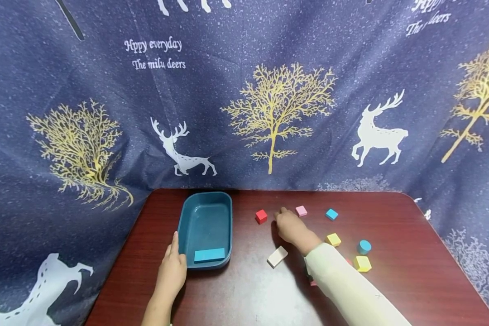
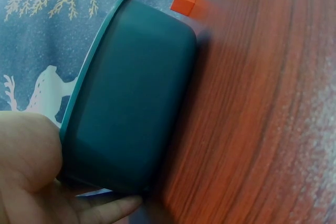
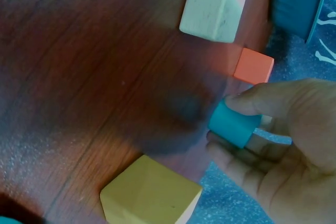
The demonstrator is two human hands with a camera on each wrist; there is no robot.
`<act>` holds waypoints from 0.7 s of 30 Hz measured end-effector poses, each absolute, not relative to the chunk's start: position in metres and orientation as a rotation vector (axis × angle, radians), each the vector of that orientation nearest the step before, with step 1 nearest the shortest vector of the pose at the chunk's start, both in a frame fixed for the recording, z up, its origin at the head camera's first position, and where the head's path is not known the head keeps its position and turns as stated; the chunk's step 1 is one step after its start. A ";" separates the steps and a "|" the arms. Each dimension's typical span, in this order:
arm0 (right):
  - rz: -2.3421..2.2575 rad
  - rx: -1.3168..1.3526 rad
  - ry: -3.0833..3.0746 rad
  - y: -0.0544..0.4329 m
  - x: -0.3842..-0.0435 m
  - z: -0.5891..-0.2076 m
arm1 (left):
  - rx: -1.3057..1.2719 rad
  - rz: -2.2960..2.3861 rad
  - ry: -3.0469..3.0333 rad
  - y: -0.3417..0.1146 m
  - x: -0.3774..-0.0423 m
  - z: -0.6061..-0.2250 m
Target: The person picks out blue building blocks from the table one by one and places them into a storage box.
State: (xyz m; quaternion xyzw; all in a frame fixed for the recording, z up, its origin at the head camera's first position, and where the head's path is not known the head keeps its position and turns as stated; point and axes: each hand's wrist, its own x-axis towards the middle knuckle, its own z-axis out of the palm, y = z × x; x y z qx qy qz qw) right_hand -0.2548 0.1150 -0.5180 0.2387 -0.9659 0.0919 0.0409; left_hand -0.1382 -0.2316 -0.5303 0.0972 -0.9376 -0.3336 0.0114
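A dark teal plastic bin [image 1: 206,199] stands on the left of the table, with a flat light-blue rectangular block [image 1: 209,255] inside at its near end. My left hand [image 1: 173,267] rests against the bin's left wall near the front corner, fingers stretched along the outside. In the right wrist view my right hand [image 3: 283,135] pinches a small teal block [image 3: 236,124], apparently a cylinder, between thumb and fingers; the head view hides it under the hand. That hand is between a red cube [image 1: 261,216] and a pink block [image 1: 301,211].
A cream block [image 1: 277,256] lies nearer the front. On the right are a blue block [image 1: 332,214], two yellow blocks [image 1: 333,240] and a blue cylinder [image 1: 364,246]. The right sleeve partly covers red pieces. A patterned cloth [image 1: 244,113] hangs behind the table [image 1: 244,299].
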 end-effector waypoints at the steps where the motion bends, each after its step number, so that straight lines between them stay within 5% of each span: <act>1: 0.283 0.728 -2.964 0.115 -0.255 -0.518 | 0.303 -1.040 -2.925 -0.232 -0.138 -0.530; 21: 0.355 0.773 -2.851 0.109 -0.256 -0.498 | 0.297 -1.016 -2.913 -0.232 -0.137 -0.531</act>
